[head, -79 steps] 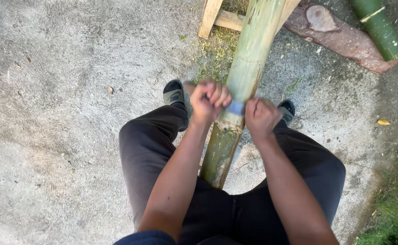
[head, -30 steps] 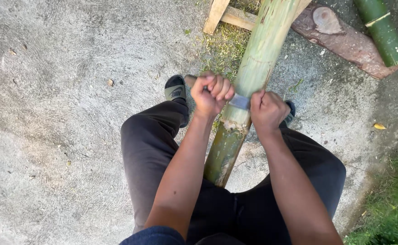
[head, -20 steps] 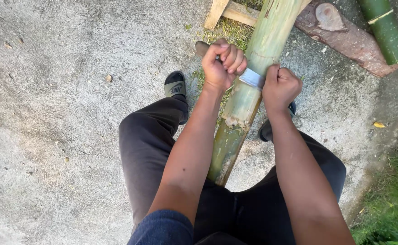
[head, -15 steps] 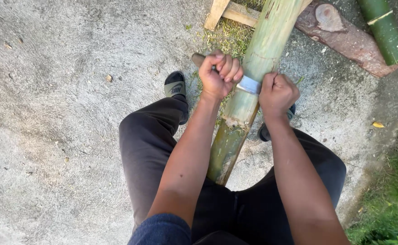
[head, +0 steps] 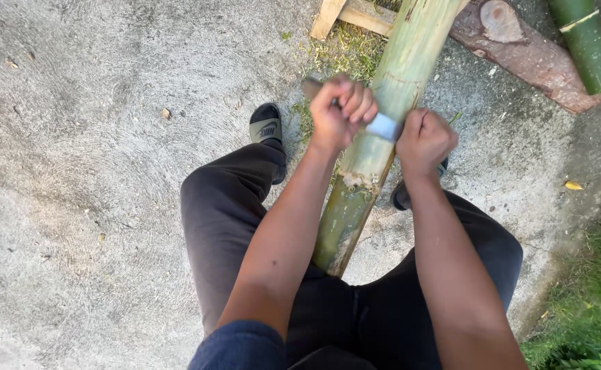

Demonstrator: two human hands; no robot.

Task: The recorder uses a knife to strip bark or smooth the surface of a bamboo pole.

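Both fists clenched on a two-handled blade (head: pixel 384 126): left hand (head: pixel 341 111) on one wooden grip, right hand (head: pixel 424 140) on the other. Blade laid across a bamboo pole (head: pixel 376 147) slanting between the legs over concrete ground (head: pixel 74 171).

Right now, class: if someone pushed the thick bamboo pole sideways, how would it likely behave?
The bamboo pole looks stiff and straight, so it would probably not bend. Being round, it might roll on the concrete. The legs straddling it likely hold it steady.

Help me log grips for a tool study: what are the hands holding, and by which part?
A blade laid across the bamboo pole: left hand grips its wooden handle, right hand the other end.
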